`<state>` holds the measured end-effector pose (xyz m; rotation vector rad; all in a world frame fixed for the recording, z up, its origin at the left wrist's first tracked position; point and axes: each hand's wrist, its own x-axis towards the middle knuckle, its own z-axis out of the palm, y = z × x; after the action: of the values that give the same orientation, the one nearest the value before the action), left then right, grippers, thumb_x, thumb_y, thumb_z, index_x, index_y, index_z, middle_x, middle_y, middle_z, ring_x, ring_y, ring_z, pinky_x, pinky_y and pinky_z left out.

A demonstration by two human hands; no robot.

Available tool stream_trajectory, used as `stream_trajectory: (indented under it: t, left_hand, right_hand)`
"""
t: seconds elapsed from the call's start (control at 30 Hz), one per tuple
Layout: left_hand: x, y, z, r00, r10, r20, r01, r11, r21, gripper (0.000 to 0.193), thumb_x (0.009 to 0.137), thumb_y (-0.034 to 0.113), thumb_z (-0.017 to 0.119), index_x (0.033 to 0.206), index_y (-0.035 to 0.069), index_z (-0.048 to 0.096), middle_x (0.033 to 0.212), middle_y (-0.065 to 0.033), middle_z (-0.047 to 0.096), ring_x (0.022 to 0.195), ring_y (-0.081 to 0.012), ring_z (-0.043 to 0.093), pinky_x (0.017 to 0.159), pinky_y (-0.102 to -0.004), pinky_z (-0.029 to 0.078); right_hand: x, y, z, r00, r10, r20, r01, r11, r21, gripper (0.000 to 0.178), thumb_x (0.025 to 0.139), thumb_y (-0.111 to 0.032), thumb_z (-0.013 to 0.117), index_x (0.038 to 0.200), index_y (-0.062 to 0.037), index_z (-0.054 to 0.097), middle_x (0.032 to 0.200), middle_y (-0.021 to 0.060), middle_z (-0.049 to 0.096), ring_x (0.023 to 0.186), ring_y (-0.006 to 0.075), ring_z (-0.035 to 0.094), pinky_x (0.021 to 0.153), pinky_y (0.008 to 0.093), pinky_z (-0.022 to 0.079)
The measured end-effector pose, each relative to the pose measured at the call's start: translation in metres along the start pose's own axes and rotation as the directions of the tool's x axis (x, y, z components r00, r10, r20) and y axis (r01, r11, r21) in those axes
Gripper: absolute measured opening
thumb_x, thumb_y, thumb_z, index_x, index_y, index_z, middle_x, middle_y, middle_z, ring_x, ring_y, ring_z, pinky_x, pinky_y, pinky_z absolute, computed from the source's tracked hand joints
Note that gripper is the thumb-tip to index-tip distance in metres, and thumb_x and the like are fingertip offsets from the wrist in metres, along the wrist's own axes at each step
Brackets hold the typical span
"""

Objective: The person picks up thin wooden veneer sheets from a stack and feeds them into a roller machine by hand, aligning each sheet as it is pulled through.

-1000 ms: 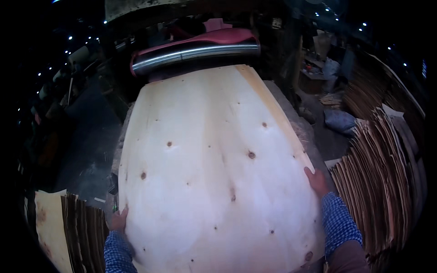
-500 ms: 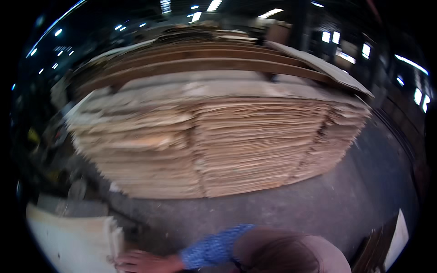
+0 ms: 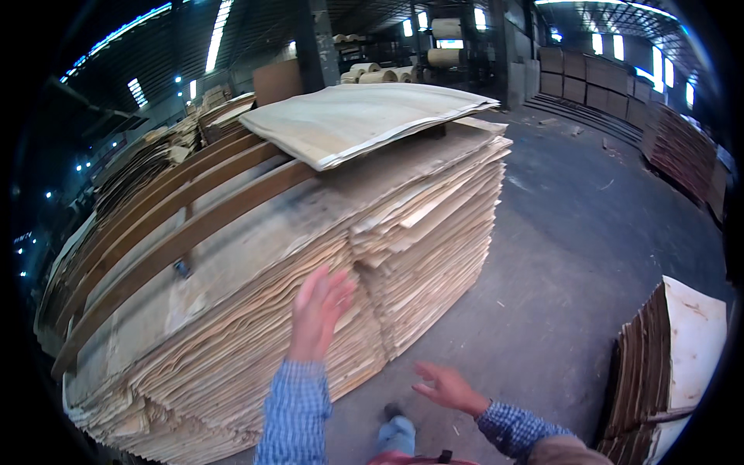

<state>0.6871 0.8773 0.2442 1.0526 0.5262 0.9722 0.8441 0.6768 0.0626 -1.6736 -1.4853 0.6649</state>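
In front of a tall stack of thin wood veneer sheets (image 3: 434, 287), my left hand (image 3: 319, 310) is raised with its fingers stretched upward, slightly blurred. It holds nothing, and whether it touches the sheet edges cannot be told. Lower and to the right, my right hand (image 3: 448, 385) hangs over the floor with fingers apart, also holding nothing. Brown wooden beams (image 3: 194, 229) lie lengthwise across the top of the stack. A few pale, wide veneer sheets (image 3: 372, 120) rest on the beams at the far end, overhanging the near side.
At the lower right stands another veneer pile with a whitish sheet (image 3: 695, 341) on its side. Grey concrete floor (image 3: 550, 256) runs between the piles. Farther back are a pillar (image 3: 319, 43), pale rolls (image 3: 378, 76) and stacked brown boards (image 3: 593, 77).
The view has swung right along the stack. Earlier, a blue-sleeved hand was at the edge of pale sheets at the lower left; now both my hands are in front of the stack, fingers spread.
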Motion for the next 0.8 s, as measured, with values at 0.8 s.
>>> stream_trajectory:
  t: [0.8]
  left_hand:
    - [0.348, 0.014, 0.16, 0.951, 0.3, -0.079, -0.309, 0.897, -0.317, 0.025, 0.091, 0.002, 0.053, 0.112, -0.01, 0.051, 0.108, -0.0227, 0.063, 0.097, -0.0319, 0.066, 0.065, -0.0244, 0.059]
  right_hand:
    - [-0.009, 0.24, -0.261, 0.749, 0.508, -0.426, -0.613, 0.775, -0.155, 0.031, 0.083, -0.029, 0.062, 0.104, -0.008, 0.068, 0.083, 0.017, 0.068, 0.079, 0.0345, 0.066, 0.071, 0.0408, 0.053]
